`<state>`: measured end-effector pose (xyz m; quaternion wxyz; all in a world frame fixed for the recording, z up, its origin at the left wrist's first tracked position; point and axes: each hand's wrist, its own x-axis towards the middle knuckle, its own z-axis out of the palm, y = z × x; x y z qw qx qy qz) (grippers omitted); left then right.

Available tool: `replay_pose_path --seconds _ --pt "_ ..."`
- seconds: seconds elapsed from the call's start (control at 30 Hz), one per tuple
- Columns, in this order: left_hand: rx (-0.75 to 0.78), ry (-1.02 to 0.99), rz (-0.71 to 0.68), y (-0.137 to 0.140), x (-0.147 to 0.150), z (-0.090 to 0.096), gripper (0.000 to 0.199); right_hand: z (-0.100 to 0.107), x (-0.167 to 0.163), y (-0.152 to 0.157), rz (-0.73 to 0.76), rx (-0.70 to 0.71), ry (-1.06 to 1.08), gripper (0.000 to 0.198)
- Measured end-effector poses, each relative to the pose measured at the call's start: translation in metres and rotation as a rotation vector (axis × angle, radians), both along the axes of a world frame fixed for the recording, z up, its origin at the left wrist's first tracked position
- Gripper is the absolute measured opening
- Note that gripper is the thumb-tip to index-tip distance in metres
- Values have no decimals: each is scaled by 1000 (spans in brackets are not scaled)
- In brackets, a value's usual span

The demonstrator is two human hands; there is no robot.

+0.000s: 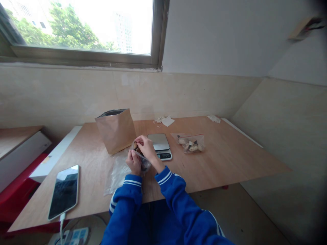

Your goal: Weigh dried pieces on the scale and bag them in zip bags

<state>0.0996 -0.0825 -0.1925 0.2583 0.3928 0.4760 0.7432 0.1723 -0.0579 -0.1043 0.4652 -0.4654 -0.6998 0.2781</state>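
My left hand (134,162) is closed on the near side of a small clear plastic bag (145,165) with brown and dark pieces in it, perhaps dried mushrooms. At the bag's mouth, the fingers of my right hand (145,145) are pinched together by a brown piece (135,145); whether they grip it or the bag's edge is hard to make out. Flat clear plastic bags (117,173) lie under and left of my hands. Just right of them sits a kitchen scale (158,142) with a lit display and a bare plate.
Behind my hands stands an open brown paper pouch (116,131). A zip bag of pale and dark pieces (192,144) lies right of the scale. Crumpled white scraps (167,121) are near the wall. A tablet (64,192) with a cable is at the left edge.
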Motion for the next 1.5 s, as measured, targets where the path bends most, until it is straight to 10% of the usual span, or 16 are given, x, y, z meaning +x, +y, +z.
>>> replay_pose_path --seconds 0.37,0.53,0.7,0.87,1.1,1.3,1.5 --pt "2 72 -65 -10 5 1 41 13 22 -8 287 -3 -428 28" --pt "36 -137 -81 -10 7 18 42 10 46 -31 24 110 -157 29" --pt "58 -304 -165 -20 19 46 43 -17 63 -59 24 -150 63 64" --pt "27 -270 -286 -43 34 67 38 -19 68 -67 -4 -116 332 40" --pt "-58 22 82 -43 9 52 37 -16 88 -69 -197 -82 576 47" --pt "-141 65 -481 -41 4 46 46 -32 81 -74 -203 -95 445 47" --pt "-201 -15 -263 -44 9 34 47 -49 82 -73 -292 -69 342 48"
